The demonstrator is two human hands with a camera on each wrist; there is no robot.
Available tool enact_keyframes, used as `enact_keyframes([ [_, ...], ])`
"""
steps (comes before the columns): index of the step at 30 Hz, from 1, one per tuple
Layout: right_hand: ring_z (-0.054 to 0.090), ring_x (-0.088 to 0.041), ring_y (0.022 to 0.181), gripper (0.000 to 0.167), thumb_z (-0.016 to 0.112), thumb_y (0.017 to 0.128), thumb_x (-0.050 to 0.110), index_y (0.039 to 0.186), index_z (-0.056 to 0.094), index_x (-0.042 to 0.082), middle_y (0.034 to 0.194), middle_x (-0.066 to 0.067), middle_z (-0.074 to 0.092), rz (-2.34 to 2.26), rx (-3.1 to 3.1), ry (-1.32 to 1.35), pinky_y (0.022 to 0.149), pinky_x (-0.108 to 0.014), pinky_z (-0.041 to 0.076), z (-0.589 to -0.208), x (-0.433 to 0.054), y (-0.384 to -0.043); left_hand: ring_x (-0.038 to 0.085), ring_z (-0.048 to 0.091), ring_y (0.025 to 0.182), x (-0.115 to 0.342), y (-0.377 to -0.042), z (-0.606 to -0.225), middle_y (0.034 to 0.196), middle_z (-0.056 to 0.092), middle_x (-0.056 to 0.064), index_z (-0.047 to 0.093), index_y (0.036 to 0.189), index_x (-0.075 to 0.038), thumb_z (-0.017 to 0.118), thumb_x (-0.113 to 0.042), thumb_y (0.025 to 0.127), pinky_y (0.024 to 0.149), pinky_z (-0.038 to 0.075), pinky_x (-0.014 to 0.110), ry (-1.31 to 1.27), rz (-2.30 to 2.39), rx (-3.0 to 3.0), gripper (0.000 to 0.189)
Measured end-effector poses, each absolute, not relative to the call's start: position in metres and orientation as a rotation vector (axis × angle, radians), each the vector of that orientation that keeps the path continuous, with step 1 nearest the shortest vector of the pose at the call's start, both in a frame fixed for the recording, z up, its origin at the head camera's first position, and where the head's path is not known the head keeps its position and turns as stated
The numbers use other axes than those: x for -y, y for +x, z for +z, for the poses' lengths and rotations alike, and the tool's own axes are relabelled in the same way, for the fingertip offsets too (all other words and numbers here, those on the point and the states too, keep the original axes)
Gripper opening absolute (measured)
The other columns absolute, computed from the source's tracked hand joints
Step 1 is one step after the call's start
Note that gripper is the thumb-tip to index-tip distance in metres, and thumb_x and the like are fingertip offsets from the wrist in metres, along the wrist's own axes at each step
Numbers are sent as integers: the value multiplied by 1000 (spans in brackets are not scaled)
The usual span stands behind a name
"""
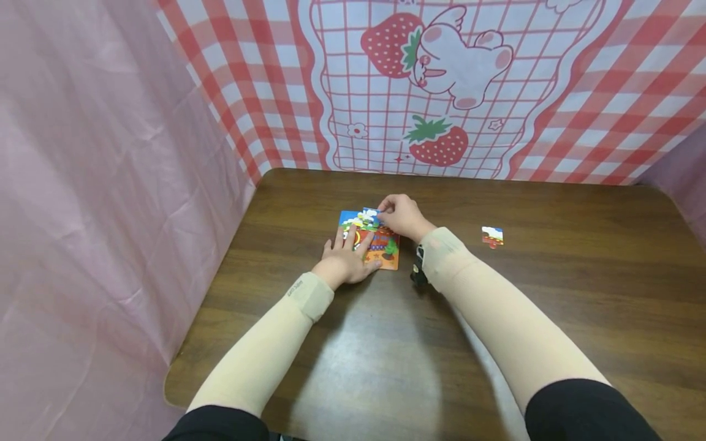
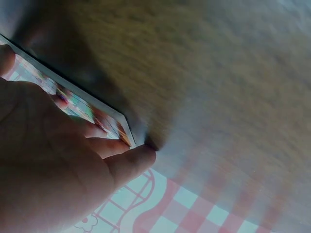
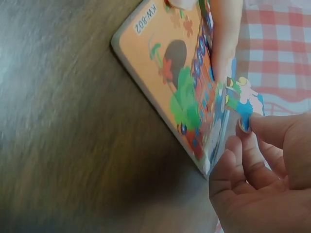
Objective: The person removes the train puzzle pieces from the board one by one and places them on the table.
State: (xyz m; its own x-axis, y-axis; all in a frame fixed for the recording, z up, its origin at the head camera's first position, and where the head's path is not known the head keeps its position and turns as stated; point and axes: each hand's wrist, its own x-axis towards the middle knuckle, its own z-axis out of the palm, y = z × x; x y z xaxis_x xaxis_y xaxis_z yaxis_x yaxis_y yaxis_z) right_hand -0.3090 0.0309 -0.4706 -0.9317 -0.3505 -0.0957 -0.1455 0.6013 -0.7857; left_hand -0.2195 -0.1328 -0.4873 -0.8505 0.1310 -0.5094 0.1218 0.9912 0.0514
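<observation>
A colourful jigsaw puzzle board (image 1: 390, 260) lies on the wooden table, its printed orange corner marked KW-802 in the right wrist view. My left hand (image 1: 345, 260) rests on the board with fingers spread, covering its lower left part. Between thumb and fingertips my right hand (image 1: 404, 217) pinches a jigsaw piece (image 3: 249, 103), coloured blue, white and green. That piece is tilted above the board's far edge. Another jigsaw piece (image 1: 493, 236), white, blue and red, lies apart on the table to the right.
The brown table (image 1: 579, 294) has a rounded corner at the left. Behind it hangs a red-and-white checked cloth (image 1: 265, 79) with strawberry prints. A pink curtain (image 1: 99, 184) hangs along the left side.
</observation>
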Motion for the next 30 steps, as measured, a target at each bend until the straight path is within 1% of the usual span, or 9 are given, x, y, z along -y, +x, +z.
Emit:
enact_keyframes([
  [5, 62, -26, 90, 14, 68, 99, 14, 106, 68, 3, 101, -14, 68, -1303, -2571, -398, 76, -39, 51, -469, -46, -310, 36, -21, 149, 132, -217, -485, 166, -24, 6, -10, 161, -41, 22, -76, 98, 118, 2, 59, 182, 49, -2596, 79],
  [10, 61, -27, 94, 20, 67, 100, 15, 115, 70, 2, 105, -14, 68, -1318, -2596, -400, 78, -41, 50, -465, -68, -310, 36, -19, 149, 133, -218, -488, 167, -23, 7, -9, 162, -39, 21, -78, 96, 117, 1, 60, 199, 65, -2604, 82],
  [12, 61, -27, 93, 22, 66, 101, 16, 117, 70, 3, 105, -14, 68, -1313, -2610, -402, 77, -41, 50, -462, -79, -309, 36, -19, 150, 133, -217, -487, 167, -22, 8, -8, 162, -39, 21, -78, 96, 117, 1, 59, 207, 69, -2612, 82],
  [17, 62, -26, 90, 21, 66, 100, 16, 115, 71, 1, 103, -14, 70, -1342, -2627, -373, 70, -35, 50, -460, -109, -309, 37, -17, 150, 132, -210, -477, 167, -20, 8, -7, 163, -39, 23, -76, 98, 118, 3, 58, 223, 70, -2638, 79],
  [20, 63, -32, 89, 22, 67, 100, 17, 113, 71, 0, 102, -15, 71, -1368, -2630, -340, 64, -31, 51, -458, -127, -310, 36, -19, 150, 134, -211, -479, 167, -22, 7, -9, 162, -41, 23, -76, 98, 118, 1, 59, 209, 72, -2635, 80],
  [23, 63, -39, 89, 24, 67, 100, 18, 112, 70, -2, 101, -17, 71, -1376, -2631, -326, 60, -31, 51, -457, -145, -309, 35, -22, 149, 136, -214, -484, 166, -25, 6, -12, 161, -41, 22, -78, 97, 118, -1, 59, 196, 69, -2624, 81],
  [27, 63, -42, 87, 24, 67, 99, 17, 111, 70, -3, 100, -18, 71, -1371, -2631, -306, 62, -34, 53, -456, -165, -307, 35, -23, 149, 136, -216, -486, 166, -26, 5, -13, 160, -41, 23, -78, 96, 118, -1, 59, 193, 80, -2605, 82],
  [30, 63, -40, 85, 25, 67, 99, 18, 111, 71, -4, 100, -19, 71, -1328, -2635, -303, 64, -37, 54, -453, -179, -304, 35, -23, 148, 135, -218, -489, 165, -28, 5, -14, 159, -42, 25, -78, 96, 118, -1, 59, 192, 86, -2593, 82],
])
